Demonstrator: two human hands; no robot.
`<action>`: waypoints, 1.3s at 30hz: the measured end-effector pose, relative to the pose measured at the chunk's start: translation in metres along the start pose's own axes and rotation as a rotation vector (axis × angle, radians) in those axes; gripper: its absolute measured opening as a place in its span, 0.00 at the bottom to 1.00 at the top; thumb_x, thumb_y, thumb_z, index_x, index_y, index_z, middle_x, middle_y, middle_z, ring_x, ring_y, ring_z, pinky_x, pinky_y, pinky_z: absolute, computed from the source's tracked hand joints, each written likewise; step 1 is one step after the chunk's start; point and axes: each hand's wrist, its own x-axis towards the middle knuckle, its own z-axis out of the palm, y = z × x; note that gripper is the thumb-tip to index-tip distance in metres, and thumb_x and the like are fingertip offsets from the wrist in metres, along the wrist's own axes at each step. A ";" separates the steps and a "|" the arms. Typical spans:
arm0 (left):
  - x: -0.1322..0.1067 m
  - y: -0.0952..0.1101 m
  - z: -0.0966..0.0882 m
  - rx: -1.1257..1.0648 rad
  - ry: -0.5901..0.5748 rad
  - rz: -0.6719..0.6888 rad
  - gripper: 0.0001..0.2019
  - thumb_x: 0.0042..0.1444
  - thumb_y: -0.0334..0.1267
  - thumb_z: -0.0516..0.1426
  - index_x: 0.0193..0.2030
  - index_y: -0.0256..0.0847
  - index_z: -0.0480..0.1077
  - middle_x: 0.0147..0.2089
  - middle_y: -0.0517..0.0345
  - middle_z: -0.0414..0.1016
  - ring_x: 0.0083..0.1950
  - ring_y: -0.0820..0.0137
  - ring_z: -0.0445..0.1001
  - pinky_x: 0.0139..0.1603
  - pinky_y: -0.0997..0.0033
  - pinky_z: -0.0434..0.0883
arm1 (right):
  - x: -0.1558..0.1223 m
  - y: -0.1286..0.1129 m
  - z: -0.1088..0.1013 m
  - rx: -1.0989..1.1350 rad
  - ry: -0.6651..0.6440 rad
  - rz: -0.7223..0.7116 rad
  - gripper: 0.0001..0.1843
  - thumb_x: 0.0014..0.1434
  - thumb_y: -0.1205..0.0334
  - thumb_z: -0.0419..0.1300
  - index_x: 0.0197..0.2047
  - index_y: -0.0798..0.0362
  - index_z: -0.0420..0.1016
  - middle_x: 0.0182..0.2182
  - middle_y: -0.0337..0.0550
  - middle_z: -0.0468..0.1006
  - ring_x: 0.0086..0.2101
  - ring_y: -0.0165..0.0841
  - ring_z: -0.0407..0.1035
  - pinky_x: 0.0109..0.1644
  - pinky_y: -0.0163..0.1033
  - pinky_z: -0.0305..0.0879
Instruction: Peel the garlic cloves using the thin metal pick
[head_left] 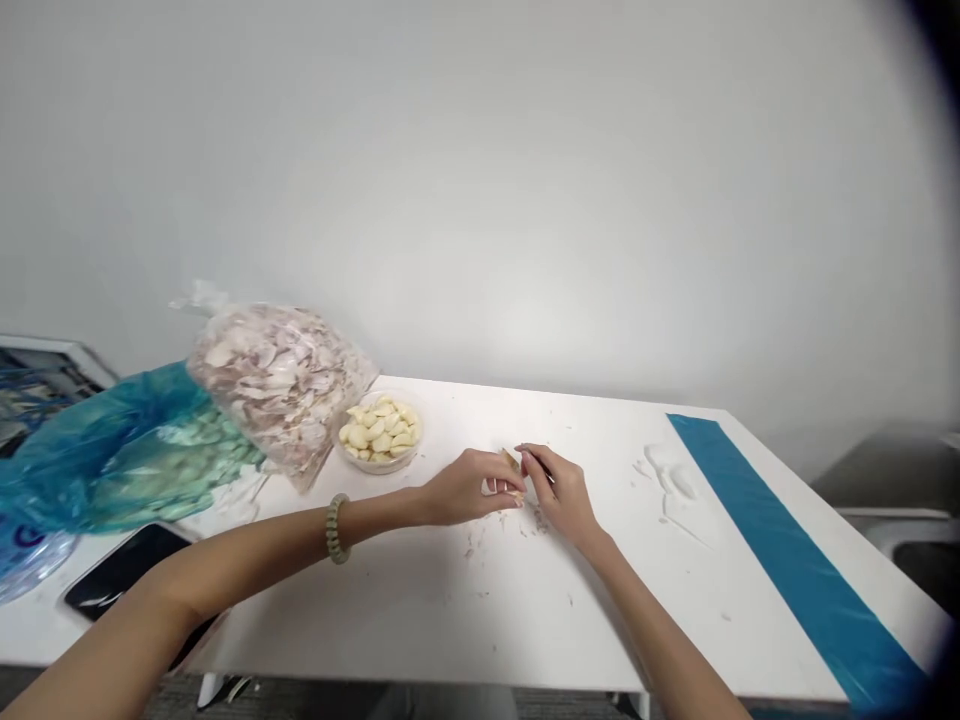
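Observation:
My left hand (472,487) and my right hand (559,487) meet over the middle of the white table (465,600). Both pinch a small garlic clove (512,460) with brownish skin between their fingertips. Bits of papery peel (499,525) lie scattered on the table just below the hands. A coiled bracelet (337,528) sits on my left wrist.
A clear bowl of peeled cloves (380,432) stands left of the hands. Behind it lie a clear bag of garlic skins (281,380) and a blue plastic bag (127,450). A dark phone (124,575) rests at the left edge. A blue strip (787,560) runs along the table's right side.

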 end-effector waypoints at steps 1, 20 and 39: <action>0.003 0.001 -0.002 -0.015 -0.003 0.006 0.10 0.53 0.40 0.58 0.38 0.37 0.76 0.33 0.54 0.77 0.32 0.74 0.69 0.37 0.75 0.67 | 0.000 0.001 0.000 -0.002 0.004 0.007 0.13 0.64 0.57 0.49 0.42 0.52 0.72 0.27 0.42 0.76 0.25 0.31 0.69 0.31 0.36 0.66; 0.013 -0.001 -0.030 -0.266 -0.017 -0.186 0.13 0.44 0.40 0.64 0.37 0.36 0.77 0.33 0.56 0.79 0.35 0.72 0.75 0.38 0.74 0.73 | 0.010 -0.022 0.003 0.439 0.109 0.291 0.16 0.60 0.51 0.53 0.40 0.55 0.71 0.21 0.36 0.65 0.22 0.27 0.59 0.24 0.33 0.56; 0.010 0.002 -0.018 -0.320 -0.002 -0.146 0.13 0.45 0.39 0.64 0.37 0.33 0.77 0.35 0.51 0.79 0.34 0.71 0.75 0.39 0.72 0.74 | 0.023 -0.023 0.015 0.520 0.154 0.390 0.18 0.58 0.48 0.55 0.33 0.56 0.73 0.17 0.33 0.61 0.20 0.26 0.57 0.24 0.34 0.55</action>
